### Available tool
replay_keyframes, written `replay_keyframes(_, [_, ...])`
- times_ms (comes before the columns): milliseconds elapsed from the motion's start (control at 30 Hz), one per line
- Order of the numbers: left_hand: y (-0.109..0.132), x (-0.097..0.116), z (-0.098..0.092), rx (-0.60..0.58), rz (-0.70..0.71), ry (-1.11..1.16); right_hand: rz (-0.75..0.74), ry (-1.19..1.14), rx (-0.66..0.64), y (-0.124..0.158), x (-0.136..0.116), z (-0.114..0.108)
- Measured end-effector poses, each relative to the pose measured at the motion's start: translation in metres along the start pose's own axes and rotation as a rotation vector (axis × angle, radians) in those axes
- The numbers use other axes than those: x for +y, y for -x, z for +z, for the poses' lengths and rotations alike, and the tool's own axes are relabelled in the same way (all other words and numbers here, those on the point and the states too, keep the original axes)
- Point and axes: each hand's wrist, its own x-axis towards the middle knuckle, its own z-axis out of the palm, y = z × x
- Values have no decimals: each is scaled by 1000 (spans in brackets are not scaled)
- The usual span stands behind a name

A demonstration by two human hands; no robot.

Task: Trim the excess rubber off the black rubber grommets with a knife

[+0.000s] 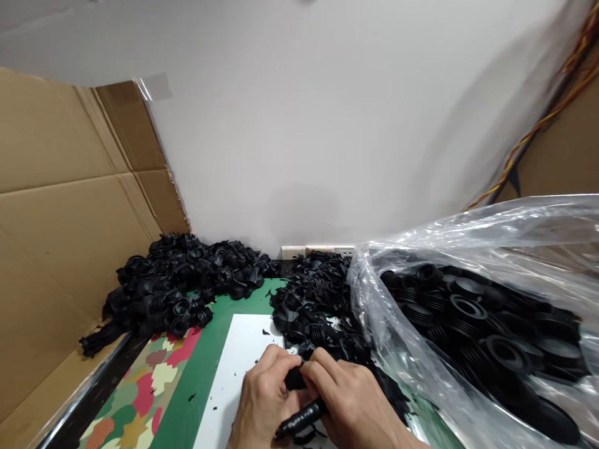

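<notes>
My left hand is closed around a small black rubber part, mostly hidden by my fingers. The fingertips of my right hand pinch the same part from the other side. Tucked in the right hand's palm is a slim black stick-like tool, shiny and seemingly wrapped in tape, pointing down and left; its kind is not clear. Both hands are just above a white board strewn with black scraps. Right behind them lies a heap of black rubber pieces and trimmings.
A clear plastic bag at the right holds many ribbed black rubber parts. Another pile of ribbed black parts lies back left against a cardboard sheet. Beneath are a green surface and a camouflage-patterned strip. Sockets line the wall's foot.
</notes>
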Motion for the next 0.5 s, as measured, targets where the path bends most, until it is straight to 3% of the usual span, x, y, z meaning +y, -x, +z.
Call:
replay_keyframes(100, [-4, 6, -4, -2, -72, 46, 11, 8, 4, 0, 2, 2])
replay_keyframes(233, [-5, 9, -7, 18, -40, 95, 34, 6, 14, 2, 3, 7])
replay_keyframes(367, [-3, 8, -7, 53, -16, 151, 113, -65, 28, 4, 7, 9])
replay_keyframes(500, [-3, 6, -8, 77, -99, 167, 217, -187, 39, 3, 13, 2])
